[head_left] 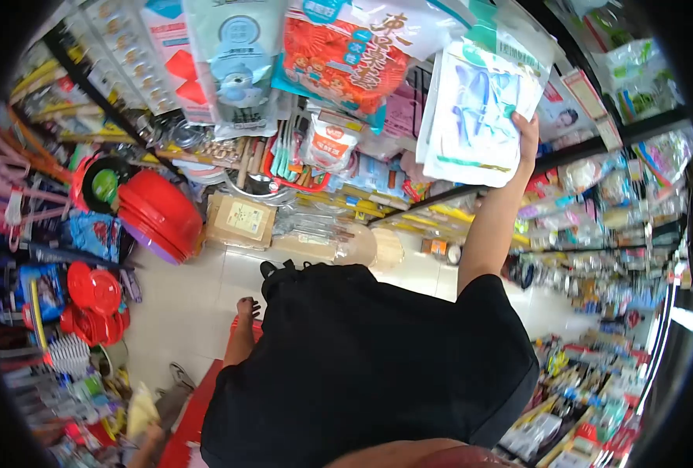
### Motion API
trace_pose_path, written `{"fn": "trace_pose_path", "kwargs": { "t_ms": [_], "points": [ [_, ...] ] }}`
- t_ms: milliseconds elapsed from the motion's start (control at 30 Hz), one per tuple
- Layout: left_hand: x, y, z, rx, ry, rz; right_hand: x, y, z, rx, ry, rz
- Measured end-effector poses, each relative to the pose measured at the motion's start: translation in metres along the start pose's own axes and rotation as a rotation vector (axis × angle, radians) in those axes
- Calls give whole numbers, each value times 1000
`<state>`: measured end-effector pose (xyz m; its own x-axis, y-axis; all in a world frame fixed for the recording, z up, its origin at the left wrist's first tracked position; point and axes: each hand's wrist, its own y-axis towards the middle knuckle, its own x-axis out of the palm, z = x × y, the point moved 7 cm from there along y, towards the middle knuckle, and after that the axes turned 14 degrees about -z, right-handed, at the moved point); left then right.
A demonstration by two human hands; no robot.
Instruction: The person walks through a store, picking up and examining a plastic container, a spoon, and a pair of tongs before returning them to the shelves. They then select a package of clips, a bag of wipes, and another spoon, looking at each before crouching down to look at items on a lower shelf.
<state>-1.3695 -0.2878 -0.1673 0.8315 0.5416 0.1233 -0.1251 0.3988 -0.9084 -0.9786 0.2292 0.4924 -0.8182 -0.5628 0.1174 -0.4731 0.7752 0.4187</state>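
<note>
My right hand point(527, 138) is raised at the upper right, its fingers closed on the edge of a white plastic packet point(479, 117) with a purple and blue picture. The packet hangs among other bagged goods, and part of my fingers is hidden behind it. Left of it hang a red and white packet point(345, 66) and a pale blue-green bag point(237, 70) with a cartoon animal. Down by my side, my left hand point(247, 307) hangs over the floor with its fingers apart, holding nothing.
Red basins point(159, 214) are stacked at left, near a cardboard box point(239, 221) on the tiled floor point(175, 300). A red surface point(194, 413) stands beside me. Another person's arm point(150, 444) shows at lower left. Packed shelves point(596, 187) line the right.
</note>
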Motion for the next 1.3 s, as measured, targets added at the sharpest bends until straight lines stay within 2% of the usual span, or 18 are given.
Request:
{"fn": "trace_pose_path", "kwargs": {
  "t_ms": [133,200,267,367,500,533,633,667,700,800,867,900,933,1000,1133,1200,1267,1300],
  "points": [
    [-16,28,76,-72,293,-65,11,-39,-6,31,88,86],
    [-16,55,109,-102,414,-129,31,-41,-24,35,-21,150],
    [-6,75,140,-86,530,-187,47,-47,-44,37,-140,210],
    [23,98,183,-40,745,-268,39,-66,-49,81,-113,294],
    [57,146,203,-63,1004,-344,35,-126,-41,169,-171,354],
    [65,156,200,-94,995,-360,41,-140,-35,203,-172,361],
    [111,140,207,22,900,-471,43,-187,-2,277,-68,316],
    [132,126,207,10,894,-582,43,-208,12,308,-43,321],
    [150,114,202,-34,901,-571,45,-230,29,323,-31,375],
    [236,18,185,-26,902,-861,58,-306,98,382,135,528],
    [308,-76,168,-39,714,-1138,56,-368,151,407,244,636],
    [337,-101,150,-130,574,-1292,59,-393,162,369,360,683],
    [364,-139,136,-142,454,-1368,65,-417,171,332,484,729],
    [408,-183,100,-237,275,-1375,67,-464,178,337,518,839],
    [486,-213,21,-72,614,-1265,27,-569,164,323,556,1060],
    [526,-196,-26,28,645,-1269,-8,-611,141,293,503,1037],
    [564,-206,-73,-24,690,-1259,-28,-654,103,270,429,1023],
    [585,-221,-93,-35,752,-1261,-34,-678,89,353,382,1035]
  ]
}}
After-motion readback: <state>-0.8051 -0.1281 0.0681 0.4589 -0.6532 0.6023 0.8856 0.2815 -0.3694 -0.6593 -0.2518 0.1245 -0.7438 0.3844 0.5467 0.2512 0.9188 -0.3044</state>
